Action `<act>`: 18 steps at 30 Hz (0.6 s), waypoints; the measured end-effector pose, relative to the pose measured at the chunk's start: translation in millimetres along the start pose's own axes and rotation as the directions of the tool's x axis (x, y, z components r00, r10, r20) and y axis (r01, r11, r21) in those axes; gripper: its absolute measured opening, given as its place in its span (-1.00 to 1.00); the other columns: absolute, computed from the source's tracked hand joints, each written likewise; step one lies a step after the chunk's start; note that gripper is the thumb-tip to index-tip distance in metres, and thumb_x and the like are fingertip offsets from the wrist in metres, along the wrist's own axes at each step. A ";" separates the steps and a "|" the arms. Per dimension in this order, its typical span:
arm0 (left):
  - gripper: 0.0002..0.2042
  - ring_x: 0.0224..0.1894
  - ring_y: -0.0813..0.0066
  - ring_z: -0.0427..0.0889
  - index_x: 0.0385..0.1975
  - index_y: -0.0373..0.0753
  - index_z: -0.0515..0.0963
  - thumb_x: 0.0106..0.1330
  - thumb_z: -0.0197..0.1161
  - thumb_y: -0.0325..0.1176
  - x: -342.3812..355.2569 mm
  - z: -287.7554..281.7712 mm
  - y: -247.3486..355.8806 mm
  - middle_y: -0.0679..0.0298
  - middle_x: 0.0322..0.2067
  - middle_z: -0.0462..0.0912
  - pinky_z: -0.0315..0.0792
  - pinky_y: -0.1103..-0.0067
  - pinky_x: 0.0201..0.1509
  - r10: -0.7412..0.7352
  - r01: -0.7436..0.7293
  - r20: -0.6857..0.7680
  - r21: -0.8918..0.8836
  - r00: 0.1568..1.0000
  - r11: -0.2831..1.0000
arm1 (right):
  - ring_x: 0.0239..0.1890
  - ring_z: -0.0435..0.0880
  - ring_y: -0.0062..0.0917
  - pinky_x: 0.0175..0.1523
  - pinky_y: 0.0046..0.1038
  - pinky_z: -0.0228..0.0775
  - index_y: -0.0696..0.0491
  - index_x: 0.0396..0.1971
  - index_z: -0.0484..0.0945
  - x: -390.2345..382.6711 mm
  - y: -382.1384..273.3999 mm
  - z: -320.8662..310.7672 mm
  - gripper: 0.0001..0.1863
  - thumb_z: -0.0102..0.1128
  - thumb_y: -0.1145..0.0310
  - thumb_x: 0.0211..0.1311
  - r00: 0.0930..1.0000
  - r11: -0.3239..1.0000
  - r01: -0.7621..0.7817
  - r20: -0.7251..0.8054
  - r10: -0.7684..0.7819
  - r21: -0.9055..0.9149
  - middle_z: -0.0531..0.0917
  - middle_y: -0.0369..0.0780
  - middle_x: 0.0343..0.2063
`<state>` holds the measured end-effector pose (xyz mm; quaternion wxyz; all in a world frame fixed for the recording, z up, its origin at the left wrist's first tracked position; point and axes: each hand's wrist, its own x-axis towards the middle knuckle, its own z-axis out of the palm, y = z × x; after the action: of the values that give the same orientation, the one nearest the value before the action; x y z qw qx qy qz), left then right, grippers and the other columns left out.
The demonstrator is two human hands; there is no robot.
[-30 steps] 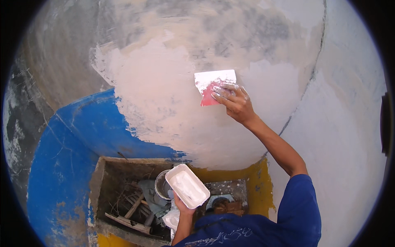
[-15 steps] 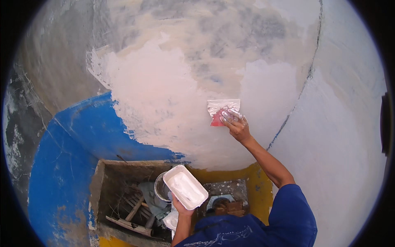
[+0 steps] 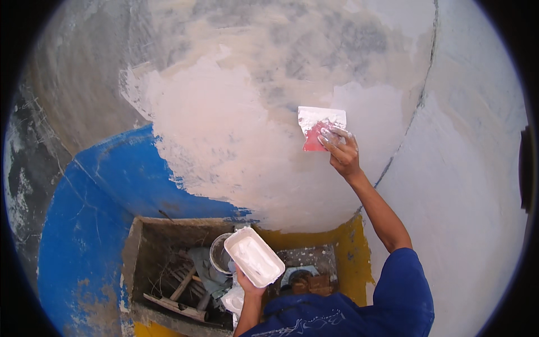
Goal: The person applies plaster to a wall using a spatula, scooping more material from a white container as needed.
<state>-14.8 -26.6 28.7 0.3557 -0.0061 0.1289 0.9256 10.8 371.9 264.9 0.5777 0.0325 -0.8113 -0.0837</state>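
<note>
R hand (image 3: 343, 150): fingers narrowed on flat, red, rectangular putty scraper (image 3: 315, 139), its upper part coated white. Scraper location: in front of the patchy grey-and-white plastered wall (image 3: 208, 106), upper R of ctr.; blade/wall contact cannot be told.

L hand (image 3: 249, 282): holds shallow, white, rectangular tray (image 3: 238, 236) at its lower L side; fingers partly hidden behind it. Smooth white paste (image 3: 254, 257) lies inside.

Surface: upper wall area mottled grey/beige; mid area white w/ ragged L edge. Lower L: bright blue painted section (image 3: 101, 191), scuffed nr. btm. R: pale, smooth side wall (image 3: 460, 185), set off by a dark, irregular corner line (image 3: 416, 112). Low down: mustard-yellow painted band (image 3: 352, 247).

Room, btm.: rough, grey concrete trough (image 3: 185, 221) w/ brown wooden pieces (image 3: 175, 308) & grey-green cloth (image 3: 208, 269). Round grey bucket (image 3: 215, 253) just L of tray, partly covered by it.
</note>
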 end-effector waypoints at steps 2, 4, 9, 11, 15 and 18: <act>-0.35 0.36 0.05 0.37 0.45 -0.06 0.17 0.48 -0.16 0.20 -1.7 -1.7 -0.8 0.21 0.37 0.33 0.25 0.06 0.43 -0.015 0.015 0.001 -0.001 1.000 1.000 | 0.07 0.62 -0.33 0.05 -0.30 0.44 -0.09 -0.05 0.73 -50.0 -11.1 8.1 -0.38 0.13 0.72 -0.18 0.993 0.999 -0.018 0.115 0.014 0.034 0.75 -0.34 -0.11; -0.37 0.30 0.07 0.44 0.42 -0.06 0.21 0.48 -0.14 0.19 -2.5 9.1 -1.0 0.21 0.32 0.39 0.33 0.06 0.36 0.001 -0.001 -0.047 -0.012 0.999 1.000 | 0.06 0.62 -0.34 0.01 -0.30 0.46 -0.09 -0.09 0.74 -73.8 -24.6 6.9 -0.40 0.11 0.74 -0.19 0.984 0.994 -0.010 0.178 -0.009 0.106 0.75 -0.34 -0.11; -0.34 0.36 0.04 0.37 0.45 -0.06 0.17 0.47 -0.14 0.20 -2.8 0.5 1.8 0.21 0.38 0.32 0.25 0.05 0.43 0.031 -0.030 -0.028 0.041 0.999 0.999 | 0.01 0.66 -0.36 -0.10 -0.31 0.44 -0.09 -0.10 0.74 -5.3 -19.1 -3.1 -0.43 0.18 0.71 -0.20 0.998 0.989 0.054 -0.036 -0.049 0.139 0.76 -0.31 -0.16; -0.33 0.36 0.04 0.37 0.45 -0.06 0.16 0.47 -0.14 0.20 -1.2 3.0 1.9 0.21 0.39 0.31 0.24 0.05 0.43 0.016 -0.016 -0.005 0.011 1.000 1.000 | 0.03 0.65 -0.31 -0.04 -0.31 0.43 -0.06 -0.06 0.73 49.0 -10.4 -11.5 -0.39 0.17 0.72 -0.22 0.988 0.993 0.089 -0.132 -0.078 0.083 0.76 -0.29 -0.17; -0.33 0.36 0.03 0.37 0.46 -0.06 0.16 0.47 -0.14 0.21 0.6 0.8 -0.3 0.20 0.39 0.31 0.24 0.04 0.43 -0.003 0.003 0.002 0.017 1.000 1.000 | 0.04 0.63 -0.33 -0.05 -0.28 0.43 -0.08 -0.05 0.72 89.0 -4.2 -6.0 -0.39 0.15 0.71 -0.20 0.983 0.997 0.082 -0.166 -0.082 -0.008 0.76 -0.29 -0.15; -0.33 0.36 0.03 0.36 0.46 -0.06 0.15 0.47 -0.14 0.21 -0.4 -1.7 -3.8 0.20 0.39 0.30 0.24 0.04 0.43 -0.010 0.010 -0.009 -0.011 1.000 1.000 | 0.05 0.63 -0.33 -0.01 -0.32 0.44 -0.08 -0.02 0.72 48.5 -21.9 11.6 -0.37 0.16 0.71 -0.21 0.996 0.996 0.083 -0.034 -0.082 0.030 0.75 -0.31 -0.14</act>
<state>-12.1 -24.6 26.1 0.3598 -0.0127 0.1255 0.9245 -17.1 344.3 302.6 0.5865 0.0766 -0.8008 -0.0941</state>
